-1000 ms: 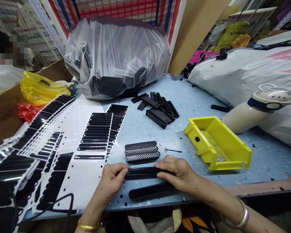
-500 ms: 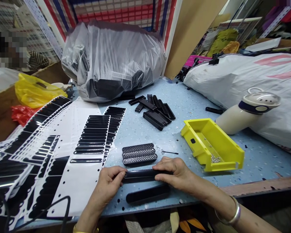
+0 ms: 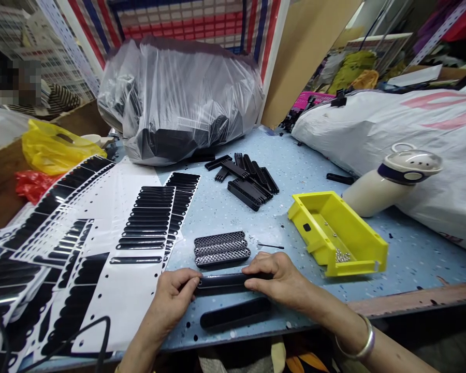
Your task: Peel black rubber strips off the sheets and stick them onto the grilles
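Observation:
Between my two hands lies a long black strip-shaped piece [image 3: 223,281] with a glossy top and rounded ends. My left hand [image 3: 177,290] pinches its left end between thumb and fingers. On the other end, my right hand [image 3: 274,277] grips with thumb and fingers, hiding that tip. A second black bar [image 3: 235,314] lies on the table just below, close to the front edge. Right behind the held piece sit three black bars with a diamond mesh pattern [image 3: 222,249], side by side. A thin dark stick [image 3: 271,246] lies to their right.
White sheets of black strip stickers [image 3: 142,223] spread across the left. A yellow bin [image 3: 339,235] with small shiny bits stands right, before a leaning bottle [image 3: 392,178]. More black bars [image 3: 248,178] are piled behind. A large plastic-wrapped bundle [image 3: 182,98] fills the back.
Both hands keep their hold on the black strip-shaped piece, almost still. The whole view has shifted slightly; nothing was taken up or let go.

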Motion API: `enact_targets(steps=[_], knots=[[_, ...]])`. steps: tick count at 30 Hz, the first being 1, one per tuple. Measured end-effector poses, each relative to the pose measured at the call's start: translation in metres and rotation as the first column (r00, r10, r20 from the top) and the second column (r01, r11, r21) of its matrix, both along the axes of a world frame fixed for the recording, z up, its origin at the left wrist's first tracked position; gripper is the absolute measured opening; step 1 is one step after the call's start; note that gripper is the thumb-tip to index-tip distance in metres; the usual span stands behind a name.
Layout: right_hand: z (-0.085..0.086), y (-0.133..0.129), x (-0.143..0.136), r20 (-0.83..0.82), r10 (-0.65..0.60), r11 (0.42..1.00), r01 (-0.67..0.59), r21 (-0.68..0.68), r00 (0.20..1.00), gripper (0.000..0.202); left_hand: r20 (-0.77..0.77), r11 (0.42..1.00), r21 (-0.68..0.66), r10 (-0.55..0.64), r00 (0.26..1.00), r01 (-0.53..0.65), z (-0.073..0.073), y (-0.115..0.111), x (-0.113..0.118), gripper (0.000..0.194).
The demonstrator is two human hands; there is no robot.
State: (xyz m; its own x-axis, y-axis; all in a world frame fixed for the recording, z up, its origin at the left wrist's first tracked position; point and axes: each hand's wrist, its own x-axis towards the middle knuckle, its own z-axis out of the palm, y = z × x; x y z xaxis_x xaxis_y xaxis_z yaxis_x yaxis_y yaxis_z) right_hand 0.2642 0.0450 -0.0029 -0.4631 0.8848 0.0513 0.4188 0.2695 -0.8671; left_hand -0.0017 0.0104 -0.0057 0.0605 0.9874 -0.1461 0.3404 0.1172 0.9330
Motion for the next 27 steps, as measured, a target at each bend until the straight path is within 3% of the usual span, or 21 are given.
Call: enact_targets(steps=[7,14,18,23,25,27], knots=[[0.003,-0.003,-0.004,0.069,-0.147,0.984,0.153,-0.087,0.987,0.018,-0.003,1.000,0.014,-0.009,1.000,0.009,0.000,0.001,0.000,0.029],[0.005,0.003,-0.006,0.041,-0.134,0.966,0.140,-0.217,0.990,0.011,0.001,1.000,0.019,-0.008,1.000,0.008,-0.003,0.000,-0.001,0.030],[0.008,0.003,-0.006,0.071,-0.131,0.967,0.143,-0.210,0.989,0.014,-0.010,1.000,0.020,-0.006,1.000,0.006,-0.004,0.000,0.000,0.030],[0.016,-0.006,0.012,0.069,-0.127,0.992,0.126,0.023,0.989,0.016,-0.054,0.999,0.038,-0.022,0.998,0.024,-0.003,0.000,-0.002,0.031],[0.016,-0.007,0.026,0.092,-0.171,0.970,0.151,0.192,0.981,0.011,-0.134,0.991,0.135,-0.003,0.991,0.022,-0.001,-0.003,-0.003,0.029],[0.015,-0.004,0.041,0.138,-0.244,0.919,0.183,0.349,0.960,0.017,-0.237,0.945,0.327,0.068,0.969,0.014,0.005,-0.007,-0.001,0.023]])
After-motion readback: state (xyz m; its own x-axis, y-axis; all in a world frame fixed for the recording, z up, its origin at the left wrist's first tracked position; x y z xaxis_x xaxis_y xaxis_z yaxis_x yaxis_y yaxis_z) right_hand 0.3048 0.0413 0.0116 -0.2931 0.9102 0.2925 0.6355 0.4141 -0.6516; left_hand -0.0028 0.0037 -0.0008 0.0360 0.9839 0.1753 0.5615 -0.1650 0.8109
